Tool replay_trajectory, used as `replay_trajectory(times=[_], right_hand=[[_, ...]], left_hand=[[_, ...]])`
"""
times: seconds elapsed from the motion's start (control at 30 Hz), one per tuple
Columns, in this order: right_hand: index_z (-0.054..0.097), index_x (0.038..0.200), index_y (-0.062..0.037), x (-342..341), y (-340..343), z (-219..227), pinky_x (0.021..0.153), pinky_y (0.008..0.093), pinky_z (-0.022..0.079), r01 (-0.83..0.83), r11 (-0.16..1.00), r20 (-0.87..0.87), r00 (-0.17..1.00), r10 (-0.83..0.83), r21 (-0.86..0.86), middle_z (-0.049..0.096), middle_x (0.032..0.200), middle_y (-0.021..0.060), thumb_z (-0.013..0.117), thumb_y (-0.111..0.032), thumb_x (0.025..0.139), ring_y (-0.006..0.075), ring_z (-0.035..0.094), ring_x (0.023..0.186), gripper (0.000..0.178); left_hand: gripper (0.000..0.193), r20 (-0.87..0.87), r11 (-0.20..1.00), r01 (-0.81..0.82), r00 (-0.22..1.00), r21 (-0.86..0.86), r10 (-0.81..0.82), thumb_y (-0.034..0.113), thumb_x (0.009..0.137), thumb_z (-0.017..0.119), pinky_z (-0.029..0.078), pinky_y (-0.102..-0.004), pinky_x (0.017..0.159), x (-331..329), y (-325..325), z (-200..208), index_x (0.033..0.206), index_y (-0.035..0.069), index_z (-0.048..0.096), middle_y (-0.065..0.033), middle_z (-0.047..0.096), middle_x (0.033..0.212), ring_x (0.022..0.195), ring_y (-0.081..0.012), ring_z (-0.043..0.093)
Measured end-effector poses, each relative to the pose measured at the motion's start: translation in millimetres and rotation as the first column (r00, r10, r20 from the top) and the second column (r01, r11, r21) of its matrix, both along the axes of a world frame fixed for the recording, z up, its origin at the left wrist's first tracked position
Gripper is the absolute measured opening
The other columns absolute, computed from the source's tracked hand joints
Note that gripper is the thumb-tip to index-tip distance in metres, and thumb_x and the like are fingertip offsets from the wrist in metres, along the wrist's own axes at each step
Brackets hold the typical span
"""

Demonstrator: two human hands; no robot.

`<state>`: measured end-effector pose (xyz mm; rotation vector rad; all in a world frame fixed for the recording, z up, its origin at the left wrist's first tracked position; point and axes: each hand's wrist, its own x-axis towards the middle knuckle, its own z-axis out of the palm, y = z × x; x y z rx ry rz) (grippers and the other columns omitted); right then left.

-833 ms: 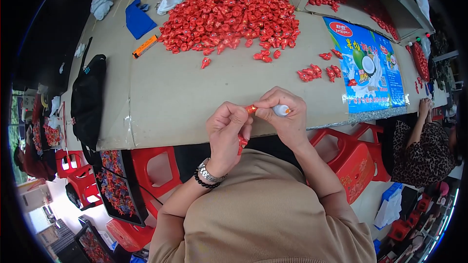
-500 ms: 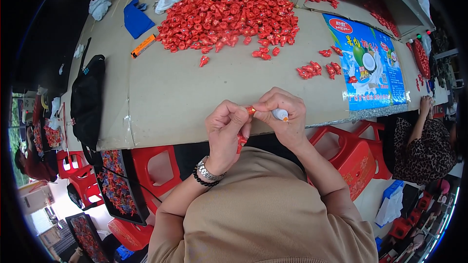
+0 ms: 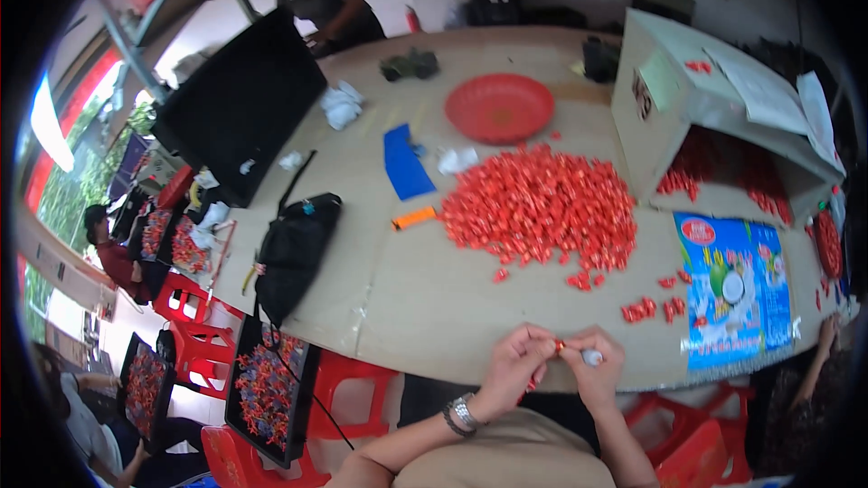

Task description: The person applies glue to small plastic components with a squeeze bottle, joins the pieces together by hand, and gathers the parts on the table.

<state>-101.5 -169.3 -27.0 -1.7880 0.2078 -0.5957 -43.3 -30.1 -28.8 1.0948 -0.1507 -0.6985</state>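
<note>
Your heaped red pieces [image 3: 542, 208]: hard plastic look, glossy, bright glints. White tube [image 3: 592, 357] by your fingers: smooth plastic. Your watch [image 3: 466, 413]: shiny metal; your tan top [image 3: 506, 452]: matt cloth. Table covering [image 3: 398, 307] before you: dull, smooth, like board. Red dish [image 3: 499, 108]: smooth plastic, slight sheen. Blue poster [image 3: 732, 294]: slick printed sheet, clear glossy tape at edges. Black bag [image 3: 298, 239]: soft matt fabric. Crumpled white wad [image 3: 342, 107]: tissue or cloth, can't tell. Red stools [image 3: 348, 389]: smooth plastic.
</note>
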Motion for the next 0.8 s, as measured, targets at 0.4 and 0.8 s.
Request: replay_trajectory(times=[0.4,0.8], right_hand=[[0.063,0.078,0.0011,19.3,-4.6,2.0,0.062,0.0238,0.045,-0.034,0.967,-0.025,0.999,0.042,0.252,0.062,0.075,0.0057,0.072,0.007,0.069,0.0105,0.058,0.069,0.014],[0.066,0.082,0.0005,12.3,-18.3,5.8,0.063,0.0227,0.044,-0.151,0.965,-0.062,0.984,0.168,0.213,0.062,0.076,0.0048,0.071,0.004,0.072,0.0095,0.056,0.069,0.013]], left_hand=[[0.011,0.131,0.997,0.054,0.99,0.053,-0.06,0.01,0.094,0.053,0.034,-0.0174,0.044,20.7,0.5,12.0,0.102,0.002,0.054,-0.0011,0.058,0.075,0.052,-0.0036,0.046],[0.015,0.124,0.994,0.079,0.988,0.071,-0.087,0.009,0.095,0.052,0.033,-0.0169,0.045,16.2,2.1,7.5,0.107,0.0,0.054,-0.0014,0.06,0.081,0.054,-0.003,0.044]])
